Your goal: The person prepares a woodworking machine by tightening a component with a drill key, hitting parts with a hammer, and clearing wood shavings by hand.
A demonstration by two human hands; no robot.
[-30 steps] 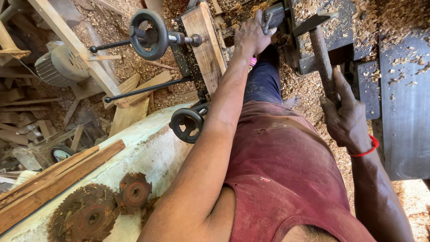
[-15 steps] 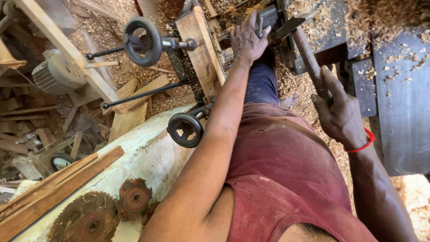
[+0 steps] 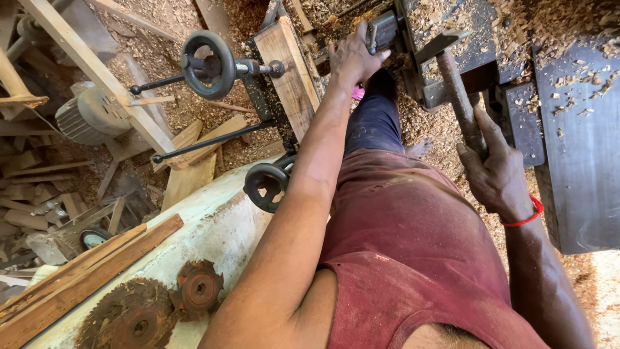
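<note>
Lever [image 3: 454, 97] gripped in right hand [image 3: 496, 173]; left hand [image 3: 352, 58] rests beside it.

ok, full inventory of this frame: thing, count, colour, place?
handwheels: two, black, left of the outstretched arm
saw blades: two, rusty, bottom left on pale machine top
planks: several, brown, bottom left
motor: one, grey, far left
metal lever: one, dark, upper right
machine table: dark grey, right, strewn with shavings
left hand: on metal block, top centre
right hand: fingers around lever, red wristband
</note>
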